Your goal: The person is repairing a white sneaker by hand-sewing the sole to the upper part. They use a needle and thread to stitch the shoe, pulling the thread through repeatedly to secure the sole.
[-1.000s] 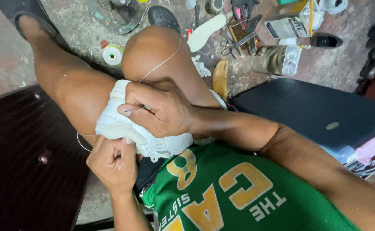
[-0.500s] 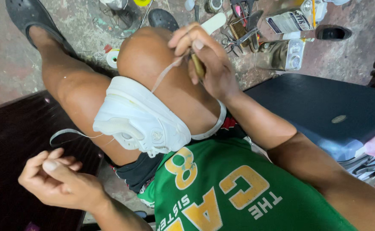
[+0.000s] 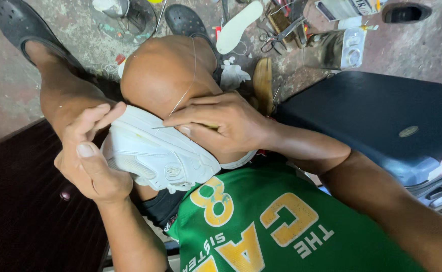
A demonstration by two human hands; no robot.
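A white sneaker (image 3: 160,151) is clamped between my knees, sole side up. My left hand (image 3: 90,156) presses against the shoe's left side, thumb up along its edge. My right hand (image 3: 221,123) rests on the shoe's top and pinches a thin metal needle-like tool with a yellowish handle, its tip on the sole seam. A white thread (image 3: 188,83) runs from that tip up over my right knee (image 3: 165,70).
A dark wooden surface (image 3: 24,211) lies at my left. A dark blue padded seat (image 3: 382,121) is at my right. On the concrete floor ahead lie a white insole (image 3: 238,25), scissors (image 3: 281,38), a wooden block (image 3: 263,83), and scattered tools. My feet wear black clogs (image 3: 17,22).
My right hand has come back down from the raised pull onto the shoe. My left hand has moved in from the far left and now grips the shoe's side.
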